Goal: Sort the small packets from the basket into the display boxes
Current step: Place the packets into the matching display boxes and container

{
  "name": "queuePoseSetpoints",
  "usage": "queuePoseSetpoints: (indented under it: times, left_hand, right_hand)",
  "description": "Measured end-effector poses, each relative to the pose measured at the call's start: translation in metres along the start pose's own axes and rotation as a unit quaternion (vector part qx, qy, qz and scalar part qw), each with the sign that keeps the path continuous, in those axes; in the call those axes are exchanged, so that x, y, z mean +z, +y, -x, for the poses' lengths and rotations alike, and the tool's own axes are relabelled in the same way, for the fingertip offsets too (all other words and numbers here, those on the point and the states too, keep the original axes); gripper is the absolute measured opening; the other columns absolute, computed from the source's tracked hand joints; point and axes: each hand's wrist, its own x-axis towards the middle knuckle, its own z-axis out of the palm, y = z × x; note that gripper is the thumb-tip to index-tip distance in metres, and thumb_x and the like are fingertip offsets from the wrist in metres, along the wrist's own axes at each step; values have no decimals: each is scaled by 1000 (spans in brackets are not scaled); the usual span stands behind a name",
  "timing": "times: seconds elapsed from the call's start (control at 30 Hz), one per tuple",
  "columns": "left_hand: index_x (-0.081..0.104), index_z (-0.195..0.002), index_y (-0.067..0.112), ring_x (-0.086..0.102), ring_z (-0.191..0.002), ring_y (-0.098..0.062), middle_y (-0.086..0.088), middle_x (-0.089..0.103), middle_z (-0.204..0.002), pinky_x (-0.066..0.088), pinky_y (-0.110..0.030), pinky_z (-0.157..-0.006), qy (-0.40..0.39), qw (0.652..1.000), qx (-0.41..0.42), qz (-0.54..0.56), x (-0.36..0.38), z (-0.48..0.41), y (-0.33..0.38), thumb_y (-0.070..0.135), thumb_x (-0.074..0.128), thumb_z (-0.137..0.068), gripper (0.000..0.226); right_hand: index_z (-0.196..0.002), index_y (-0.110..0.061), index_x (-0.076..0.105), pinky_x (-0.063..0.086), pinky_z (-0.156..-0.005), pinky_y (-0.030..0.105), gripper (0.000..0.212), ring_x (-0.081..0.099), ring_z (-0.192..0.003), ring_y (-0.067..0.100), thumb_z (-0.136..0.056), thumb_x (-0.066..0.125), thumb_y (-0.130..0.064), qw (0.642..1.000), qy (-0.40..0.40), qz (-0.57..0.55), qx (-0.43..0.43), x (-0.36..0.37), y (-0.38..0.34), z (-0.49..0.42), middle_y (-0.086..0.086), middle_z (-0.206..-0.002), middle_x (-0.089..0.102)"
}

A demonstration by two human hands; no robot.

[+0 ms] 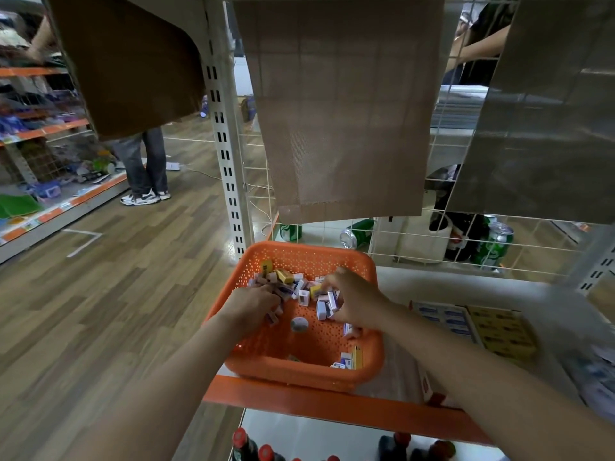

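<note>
Head view. Both hands inside orange basket point(299, 374) at shelf edge. Left hand point(253, 302) curls round clutch of small packets point(303, 297). Right hand point(354, 302) pinches white-purple ones at right of pile.

Judgement: take one colour per hand, grip lightly, lift clear of rim.

Display boxes point(482, 327) sit just right of basket, beyond right wrist. Yellow packets lie loose in pile and in near corner.

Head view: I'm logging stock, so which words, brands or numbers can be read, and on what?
None can be read for certain.
small packets in the basket: print blurred.
blue display box and yellow display box: print too small.
green can: logo unreadable.
price labels on the left shelf edge: blurred.
</note>
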Motion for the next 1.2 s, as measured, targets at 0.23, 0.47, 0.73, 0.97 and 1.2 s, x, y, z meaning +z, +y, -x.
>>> queuePoseSetpoints:
  times: [0.23,0.47,0.73,0.97,1.2]
  left_hand:
    - [37,-142,20,37,-135,-20,-1,44,-143,29,-33,-108,19,996,47,-79,5,-14,6,18,35,-101,42]
    - [55,-130,16,49,-128,-22,-3,56,-134,29,-37,-110,72,993,87,-30,11,-16,2,15,40,-96,37]
    - [47,-130,19,49,-121,-19,1,52,-131,38,-30,-98,81,996,33,-17,-19,1,20,35,51,-92,42]
    - [56,-115,19,59,-100,-19,2,54,-118,48,-29,-72,120,991,34,46,-49,-2,56,29,56,-91,26]
    - [54,-121,22,54,-110,-17,2,52,-123,38,-24,-74,171,982,73,41,-72,-8,98,30,52,-93,29]
  right_hand:
    - [-102,-18,52,49,-72,34,40,53,-95,21,-73,68,4,999,-22,-45,-19,-6,0,5,2,-112,45]
    - [-117,-15,58,53,-79,38,47,57,-97,23,-74,70,-1,997,-34,-61,-16,-8,3,8,5,-118,48]
    - [-104,-29,53,51,-62,33,42,61,-73,14,-73,74,-10,994,-5,-105,-14,-17,10,23,-6,-105,58]
    - [-109,-16,57,36,-56,8,43,47,-70,-5,-71,74,-5,988,61,-141,-26,-47,23,53,-4,-108,54]
    - [-100,-13,56,45,-56,25,32,53,-64,15,-75,71,0,936,135,-313,87,-68,54,86,5,-103,55]
